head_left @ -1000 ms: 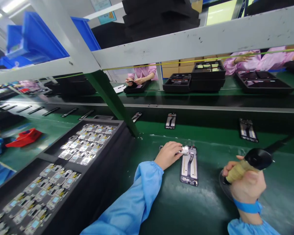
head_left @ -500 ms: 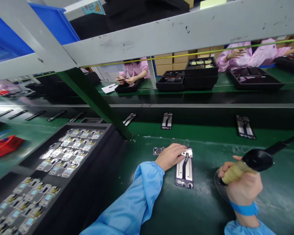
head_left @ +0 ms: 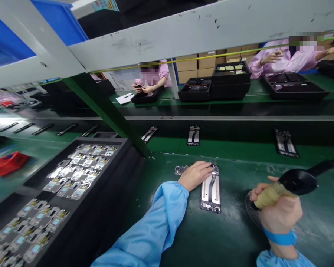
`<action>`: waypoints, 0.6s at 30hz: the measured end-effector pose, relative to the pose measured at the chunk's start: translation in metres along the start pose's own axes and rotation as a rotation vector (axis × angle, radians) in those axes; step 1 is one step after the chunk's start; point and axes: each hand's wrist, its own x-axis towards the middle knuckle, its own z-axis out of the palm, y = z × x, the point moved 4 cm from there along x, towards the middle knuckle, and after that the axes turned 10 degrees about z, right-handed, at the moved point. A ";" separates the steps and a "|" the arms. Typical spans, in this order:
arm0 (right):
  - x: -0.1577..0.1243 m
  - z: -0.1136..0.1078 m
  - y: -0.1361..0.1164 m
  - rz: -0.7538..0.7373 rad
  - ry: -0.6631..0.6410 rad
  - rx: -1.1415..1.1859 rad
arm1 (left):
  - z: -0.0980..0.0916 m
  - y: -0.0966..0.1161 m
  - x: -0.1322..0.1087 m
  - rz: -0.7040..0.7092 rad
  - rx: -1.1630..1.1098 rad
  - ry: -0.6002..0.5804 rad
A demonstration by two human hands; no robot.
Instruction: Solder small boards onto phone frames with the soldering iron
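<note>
A: While the right hand (head_left: 280,213) is wrapping all its fingers tight round the tape-bound grip of a black electric screwdriver (head_left: 289,185), what is the left hand (head_left: 195,175) doing?

B: It is lying palm down, fingers stretched nearly flat and gripping nothing, its fingertips pressing on the top end of an open phone frame (head_left: 210,189). The frame is lying face up on the green mat (head_left: 200,233), between the two hands, just beside a small circuit board (head_left: 180,170).

A: And what is sitting to the left?

B: A black foam tray (head_left: 105,178) is holding rows of small boards. Farther out, three more phone frames (head_left: 193,135) are lying on the conveyor belt (head_left: 239,148), well apart from one another.

A: Beyond that?

B: Stacked black trays (head_left: 231,79) are standing on the far bench, where people in pink sleeves (head_left: 269,61) are working.
</note>
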 end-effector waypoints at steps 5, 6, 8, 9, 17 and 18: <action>-0.003 0.000 0.002 -0.009 0.009 -0.034 | 0.001 -0.002 0.000 -0.052 -0.014 -0.039; -0.003 0.001 0.003 -0.016 0.005 -0.037 | 0.000 -0.003 0.001 -0.074 -0.020 -0.049; -0.004 0.002 0.005 -0.025 -0.003 -0.037 | -0.004 -0.006 0.003 -0.124 -0.041 -0.072; -0.004 0.003 0.006 -0.026 -0.006 -0.038 | -0.006 -0.006 0.004 -0.146 -0.057 -0.085; -0.006 0.007 0.001 -0.070 -0.018 -0.074 | -0.005 0.080 -0.005 -0.024 -0.250 -0.123; -0.006 0.008 0.000 -0.083 -0.016 -0.081 | -0.003 0.093 -0.007 -0.009 -0.265 -0.121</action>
